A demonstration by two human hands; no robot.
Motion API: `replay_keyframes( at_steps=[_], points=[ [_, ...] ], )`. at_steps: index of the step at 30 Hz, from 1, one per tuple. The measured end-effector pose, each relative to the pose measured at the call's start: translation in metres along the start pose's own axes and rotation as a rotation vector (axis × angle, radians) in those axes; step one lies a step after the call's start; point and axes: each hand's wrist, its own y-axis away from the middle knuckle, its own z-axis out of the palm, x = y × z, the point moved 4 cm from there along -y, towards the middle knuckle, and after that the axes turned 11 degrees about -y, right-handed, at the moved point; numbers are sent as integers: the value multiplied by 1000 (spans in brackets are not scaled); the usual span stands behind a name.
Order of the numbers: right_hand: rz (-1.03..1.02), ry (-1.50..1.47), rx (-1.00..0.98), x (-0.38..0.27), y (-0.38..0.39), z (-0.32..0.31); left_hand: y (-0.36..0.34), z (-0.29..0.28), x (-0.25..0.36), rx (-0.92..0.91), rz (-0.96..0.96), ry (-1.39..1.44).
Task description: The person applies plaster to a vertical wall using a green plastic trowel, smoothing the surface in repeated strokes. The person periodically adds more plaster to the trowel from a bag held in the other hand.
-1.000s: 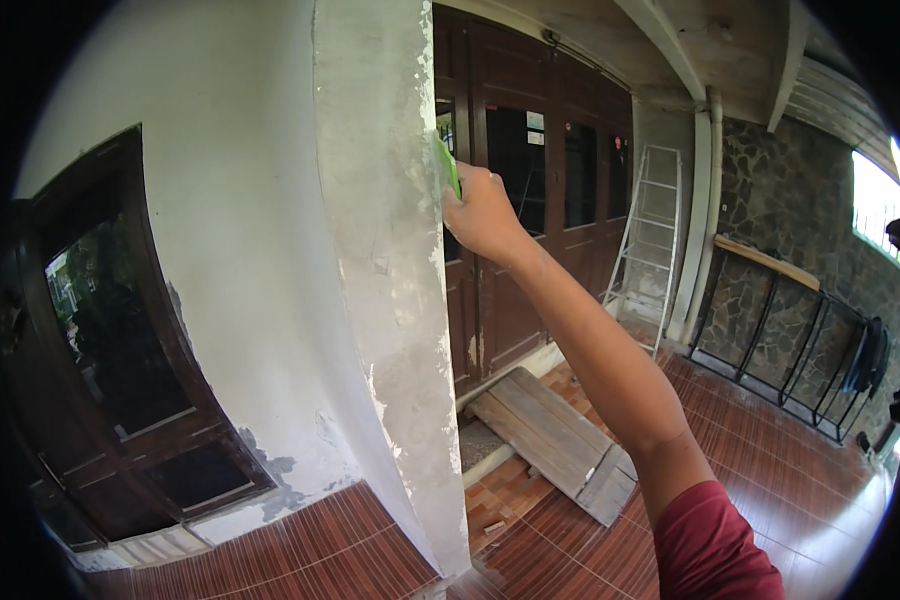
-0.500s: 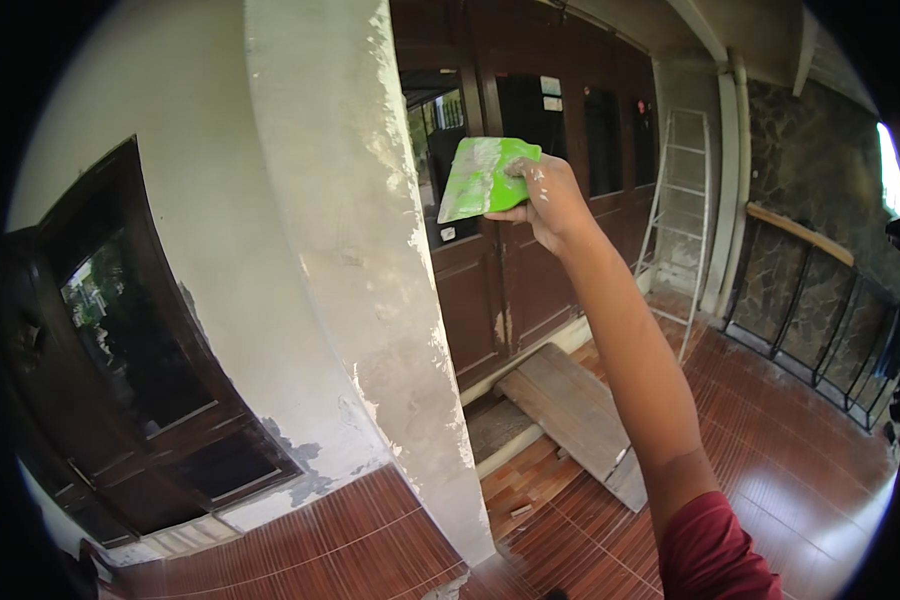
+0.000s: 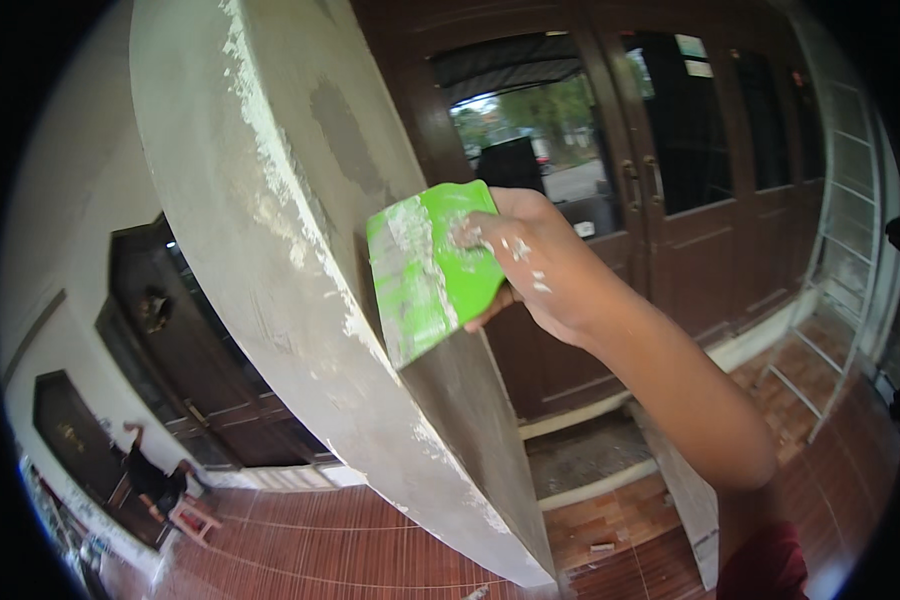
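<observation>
My right hand (image 3: 540,265) grips a green plastic putty spreader (image 3: 450,265), its thumb pressed on the near face and the fingers behind. White and grey putty is smeared over the spreader's face, and white flecks stick to my hand. The spreader's straight edge lies by the right side face of a grey plastered pillar (image 3: 240,270), close to its corner; I cannot tell whether they touch. Ragged white patches run down that corner. Higher on the side face is a darker grey patch (image 3: 348,135). My left hand is out of view.
Dark brown glazed doors (image 3: 670,150) stand behind the pillar. A metal ladder (image 3: 850,230) leans at the right. A wooden board (image 3: 685,500) lies by the step. At far left, another person (image 3: 155,475) is beside a small pinkish stool (image 3: 195,520) on red-brown tiles.
The view has shifted, bringing the pillar's side face and doors nearer and the other person into sight. My right hand has brought the spreader from in front of the doors to the pillar's side.
</observation>
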Motion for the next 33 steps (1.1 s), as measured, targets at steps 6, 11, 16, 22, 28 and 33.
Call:
replay_keyframes(
  at_steps=[6, 11, 16, 22, 28, 33],
  points=[
    [-316, 152, -90, 0, -21, -36, 9, 48, -21, 283, -58, 176],
    [-268, -89, -122, 13, -37, -51, 13, 61, -25, 285, 164, 222],
    [-181, -244, -167, 27, -47, -49, 6, 76, -21, 317, 211, 310],
    [-159, -177, -158, 28, -48, -29, 5, 92, -1, 254, 76, 473],
    [-100, -112, -113, 12, -43, 6, -15, 65, 13, 113, 67, 334],
    [-98, 34, -44, -11, -45, 36, -28, 32, 20, -35, 70, 249]
  ],
)
